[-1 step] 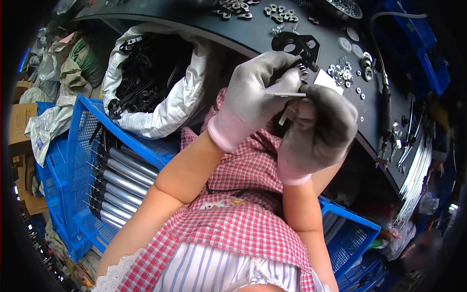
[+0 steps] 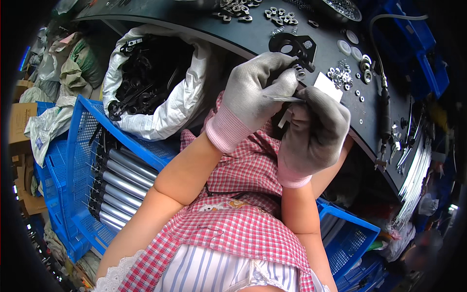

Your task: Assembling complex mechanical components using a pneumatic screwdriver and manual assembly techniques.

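Note:
Both hands wear grey gloves with pink cuffs and meet over the near edge of the dark table. My left hand is closed, thumb and fingers pinching a black metal bracket with a large round hole. A small coil spring sits at the bracket's lower end, by the fingertips. Close beside it, my right hand has its fingers curled in a pinch. A thin flat metal strip runs from the right fingertips across below the left thumb. Another silver end pokes out under the right fingers; its kind is hidden.
On the table lie small metal links, a pile of nuts, white washers and a corded tool. A white sack of black parts stands left, above a blue crate holding metal tubes.
My right hand has shifted slightly left, closer to the left one. The flat strip has tilted a little, and the bracket has moved slightly left.

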`<state>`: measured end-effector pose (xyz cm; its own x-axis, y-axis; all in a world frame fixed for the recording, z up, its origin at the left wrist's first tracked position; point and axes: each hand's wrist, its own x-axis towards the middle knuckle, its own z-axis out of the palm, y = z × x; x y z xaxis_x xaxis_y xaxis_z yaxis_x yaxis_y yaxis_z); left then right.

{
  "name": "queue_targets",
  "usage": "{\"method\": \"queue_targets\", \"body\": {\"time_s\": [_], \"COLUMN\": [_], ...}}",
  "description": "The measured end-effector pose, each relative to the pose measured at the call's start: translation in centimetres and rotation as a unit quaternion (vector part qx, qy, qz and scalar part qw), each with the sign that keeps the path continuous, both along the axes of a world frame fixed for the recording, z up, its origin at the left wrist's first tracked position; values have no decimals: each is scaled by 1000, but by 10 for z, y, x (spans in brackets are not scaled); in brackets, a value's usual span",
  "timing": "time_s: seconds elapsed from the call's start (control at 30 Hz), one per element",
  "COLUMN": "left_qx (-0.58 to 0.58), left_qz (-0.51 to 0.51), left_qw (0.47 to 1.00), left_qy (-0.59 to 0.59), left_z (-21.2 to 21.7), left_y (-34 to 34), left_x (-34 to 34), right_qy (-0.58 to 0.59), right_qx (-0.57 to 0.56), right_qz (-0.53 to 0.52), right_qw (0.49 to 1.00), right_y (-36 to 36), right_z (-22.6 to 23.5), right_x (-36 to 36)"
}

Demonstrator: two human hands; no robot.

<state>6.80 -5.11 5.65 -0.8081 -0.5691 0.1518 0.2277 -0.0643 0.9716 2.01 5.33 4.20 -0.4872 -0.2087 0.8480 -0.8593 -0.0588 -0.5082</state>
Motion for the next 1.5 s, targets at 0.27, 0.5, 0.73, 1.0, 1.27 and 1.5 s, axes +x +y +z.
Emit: {"method": "queue_targets", "body": {"time_s": [0.27,0.5,0.73,1.0,1.27,1.5], "left_qx": [-89,-202,-242,-2,-266,59], "left_qz": [59,88,107,3,-71,-64], "left_qw": [994,975,963,1000,961,987], "left_qy": [-1,38,45,22,26,-137], "left_z": [8,-1,-6,-11,-15,-38], "left_y": [-8,-12,-6,3,-8,-22], "left_x": [2,-2,-3,2,41,81], "right_qy": [-505,-548,-643,-492,-412,-74], "right_qx": [15,-11,-79,-59,212,430], "right_qz": [219,365,463,329,349,92], "right_qw": [835,753,605,804,815,895], "right_y": [18,19,16,2,6,-46], "right_z": [22,34,23,24,47,35], "right_x": [2,-15,-18,-12,-35,-212]}}
